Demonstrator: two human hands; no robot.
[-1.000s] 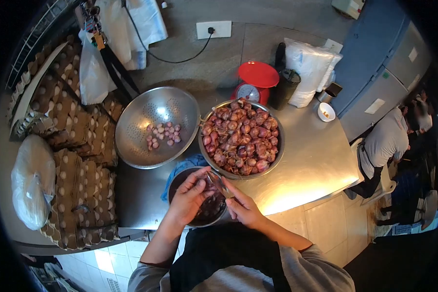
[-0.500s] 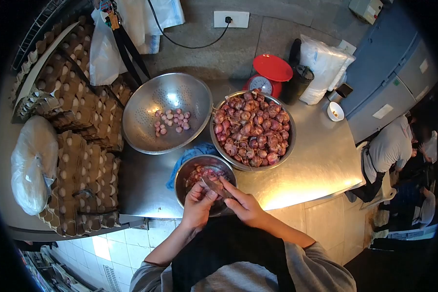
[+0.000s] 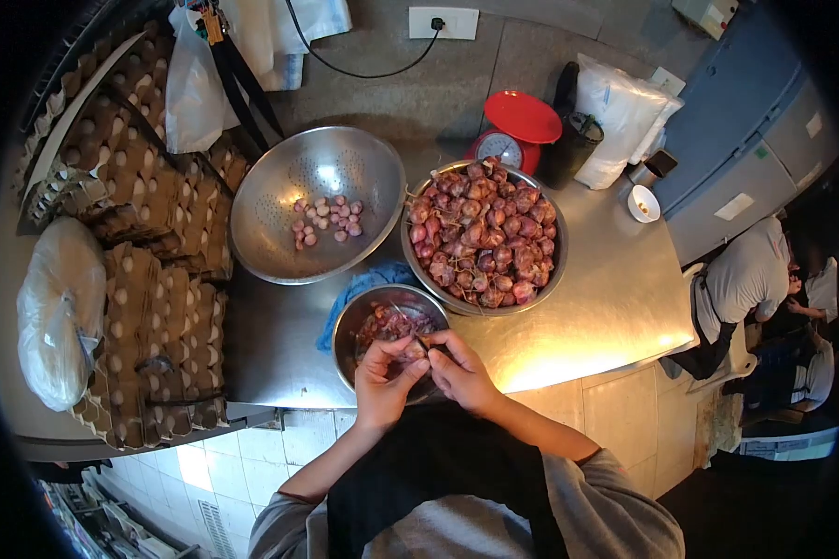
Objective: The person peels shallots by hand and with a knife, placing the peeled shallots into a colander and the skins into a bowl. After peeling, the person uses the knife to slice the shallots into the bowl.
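Over the small steel bowl (image 3: 388, 326), placed close to the body apparently to catch peelings, the left hand (image 3: 385, 384) is pinching a shallot (image 3: 413, 351) in a closed grip. The right hand (image 3: 463, 374) is gripping a small knife (image 3: 426, 346) against it. On the steel surface (image 3: 615, 298) beyond, a large bowl of unpeeled shallots (image 3: 483, 238) and a colander (image 3: 317, 203) with peeled ones are sitting within reach.

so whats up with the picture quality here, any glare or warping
Head view: strong fisheye, black corners, and the tiled floor and steel table edges bow outward. Bright glare sits on the table's near edge and inside the colander. The hands, left hand and right hand, over the small bowl look slightly soft; the knife is hard to make out.
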